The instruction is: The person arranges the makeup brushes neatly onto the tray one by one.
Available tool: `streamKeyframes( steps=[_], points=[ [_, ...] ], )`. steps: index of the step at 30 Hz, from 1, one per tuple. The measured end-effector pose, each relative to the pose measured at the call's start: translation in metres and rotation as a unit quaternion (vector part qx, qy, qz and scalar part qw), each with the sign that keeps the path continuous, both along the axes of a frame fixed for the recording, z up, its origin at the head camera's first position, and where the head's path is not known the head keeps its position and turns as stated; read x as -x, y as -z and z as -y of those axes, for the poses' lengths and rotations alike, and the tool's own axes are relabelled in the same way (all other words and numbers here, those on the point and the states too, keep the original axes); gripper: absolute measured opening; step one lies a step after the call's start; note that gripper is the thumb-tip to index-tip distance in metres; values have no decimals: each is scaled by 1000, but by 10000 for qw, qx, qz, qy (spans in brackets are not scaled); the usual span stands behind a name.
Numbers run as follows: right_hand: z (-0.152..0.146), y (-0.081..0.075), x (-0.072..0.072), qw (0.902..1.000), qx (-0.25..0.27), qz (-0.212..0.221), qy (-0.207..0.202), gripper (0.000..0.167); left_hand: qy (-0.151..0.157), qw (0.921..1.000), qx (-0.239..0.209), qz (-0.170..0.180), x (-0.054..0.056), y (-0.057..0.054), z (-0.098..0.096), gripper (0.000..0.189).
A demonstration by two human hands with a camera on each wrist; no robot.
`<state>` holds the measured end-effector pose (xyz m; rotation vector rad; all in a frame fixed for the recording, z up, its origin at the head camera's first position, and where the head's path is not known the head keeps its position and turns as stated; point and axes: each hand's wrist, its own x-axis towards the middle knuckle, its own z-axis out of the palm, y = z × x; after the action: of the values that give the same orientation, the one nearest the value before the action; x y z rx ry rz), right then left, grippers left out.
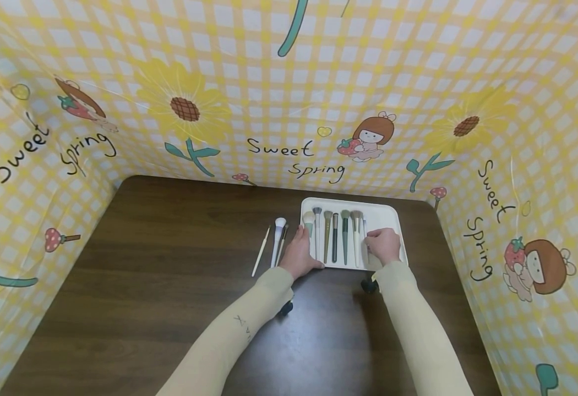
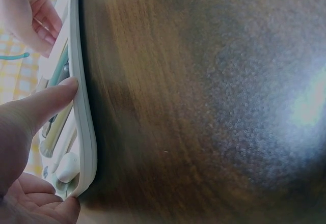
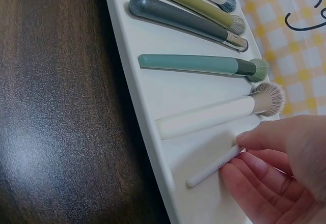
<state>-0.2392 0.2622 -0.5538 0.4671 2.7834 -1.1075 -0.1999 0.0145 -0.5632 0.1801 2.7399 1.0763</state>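
Observation:
Several makeup brushes lie side by side in a white tray (image 1: 385,212). My left hand (image 1: 299,254) holds the tray's near left corner; in the left wrist view its thumb (image 2: 53,98) presses the near rim and its fingertips touch the side. Over the tray's right end, my right hand (image 1: 384,245) pinches a slim white makeup brush (image 3: 214,166) between thumb and fingers; the brush's far end is hidden by the hand. Beside it lie a thick white brush (image 3: 209,116), a green brush (image 3: 188,64) and a dark-handled brush (image 3: 178,23).
Left of the tray, on the dark wooden table (image 1: 135,286), lie a thin pale brush (image 1: 261,251), a white brush with a purplish band (image 1: 277,237) and a dark slim brush (image 1: 283,242) partly behind the left hand. A yellow checked cloth (image 1: 279,99) encloses the table's back and sides.

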Motion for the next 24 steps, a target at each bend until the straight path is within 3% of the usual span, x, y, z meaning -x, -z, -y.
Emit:
streamKeyframes(
  steps=[13,24],
  points=[
    [0,3,-1,9999,102,-58,59,29,-9,10000,-1,-43,0,1,0,119],
    [-2,-1,-9,9990,93,-412,165,35,-14,10000,6,-22,-1,0,0,120]
  ],
)
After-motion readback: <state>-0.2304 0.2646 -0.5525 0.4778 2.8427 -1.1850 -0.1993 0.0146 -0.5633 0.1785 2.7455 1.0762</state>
